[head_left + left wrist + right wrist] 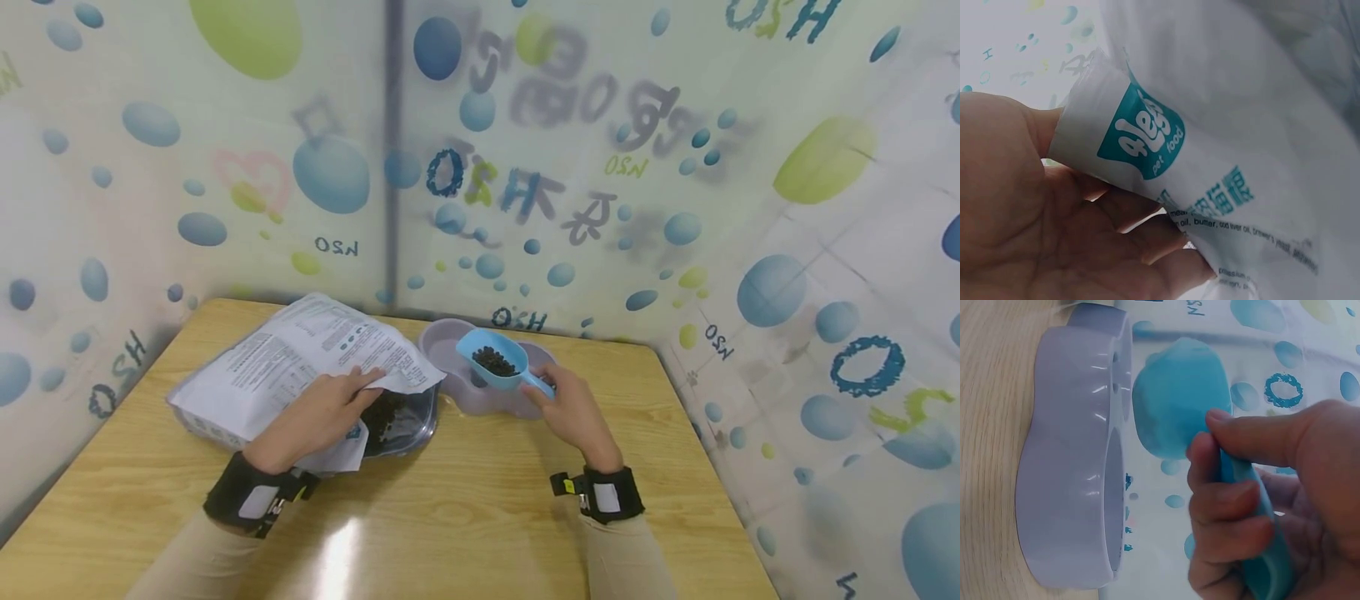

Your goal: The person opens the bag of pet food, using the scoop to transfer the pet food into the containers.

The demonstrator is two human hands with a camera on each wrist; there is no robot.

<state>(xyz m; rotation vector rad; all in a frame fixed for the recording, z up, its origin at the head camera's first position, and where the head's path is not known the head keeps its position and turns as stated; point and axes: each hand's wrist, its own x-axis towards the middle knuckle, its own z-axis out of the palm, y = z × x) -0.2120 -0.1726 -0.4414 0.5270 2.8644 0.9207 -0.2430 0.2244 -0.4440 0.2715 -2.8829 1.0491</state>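
The left hand (322,412) pinches the open edge of a creased white plastic bag (300,358), its teal badge (1141,134) reading "4Legs pet food". The right hand (576,412), fingers curled, grips a smooth blue scoop (504,382) of dark, pebbly kibble (493,361) above a glossy, wavy-sided lilac bowl (480,402) on the wood-grain table (465,508).

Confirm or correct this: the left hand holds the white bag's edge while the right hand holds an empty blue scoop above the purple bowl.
The blue scoop isn't empty: the head view shows dark pellets in it. The rest stands.
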